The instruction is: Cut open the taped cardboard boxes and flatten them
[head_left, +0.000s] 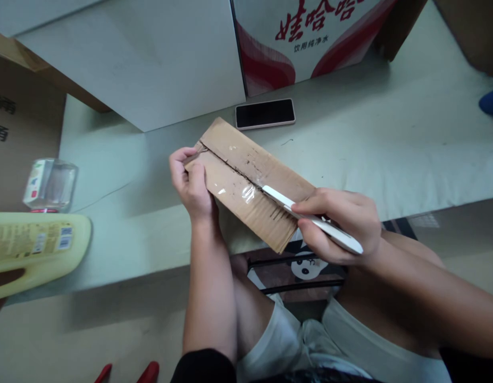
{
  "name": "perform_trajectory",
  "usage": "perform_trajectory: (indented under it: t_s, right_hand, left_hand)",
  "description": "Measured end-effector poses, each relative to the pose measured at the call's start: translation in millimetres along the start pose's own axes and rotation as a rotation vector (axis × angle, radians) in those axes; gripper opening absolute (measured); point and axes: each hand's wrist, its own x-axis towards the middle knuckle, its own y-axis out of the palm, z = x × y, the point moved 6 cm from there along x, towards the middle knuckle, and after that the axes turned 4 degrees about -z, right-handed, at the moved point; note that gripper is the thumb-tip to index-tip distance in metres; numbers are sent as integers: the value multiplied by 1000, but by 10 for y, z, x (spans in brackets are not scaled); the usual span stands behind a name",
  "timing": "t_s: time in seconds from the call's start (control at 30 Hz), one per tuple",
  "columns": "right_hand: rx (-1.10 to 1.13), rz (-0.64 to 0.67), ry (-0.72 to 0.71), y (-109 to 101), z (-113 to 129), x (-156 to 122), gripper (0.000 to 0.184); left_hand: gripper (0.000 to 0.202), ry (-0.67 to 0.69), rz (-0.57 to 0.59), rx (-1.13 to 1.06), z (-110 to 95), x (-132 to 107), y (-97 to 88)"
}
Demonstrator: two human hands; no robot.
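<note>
A flat brown cardboard box (234,186) is tilted over the table's front edge, with a torn, taped seam running along its length. My left hand (193,183) grips the far left corner of the box, thumb on top. In my right hand (342,221) is a slim white utility knife (329,231), held between thumb and fingers. Its front end rests on the seam around the middle of the box; any blade there is too small or hidden to make out. Clear tape glints beside the knife's front end.
A smartphone (265,114) lies behind the box, before a white carton (158,58) and a red-and-white water carton (306,48). At left are a clear plastic bottle (60,183) and a yellow bottle (39,247) near the table edge (142,260).
</note>
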Motion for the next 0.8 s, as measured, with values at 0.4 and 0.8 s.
perform_trajectory:
  t_s: [0.4, 0.8]
  right_hand:
    - [-18, -12, 55, -9, 13, 39, 12]
    - [-119, 78, -32, 16, 103, 16, 12]
  left_hand:
    - [23, 10, 21, 38, 33, -1, -18]
    - [26, -57, -33, 4, -31, -11, 19]
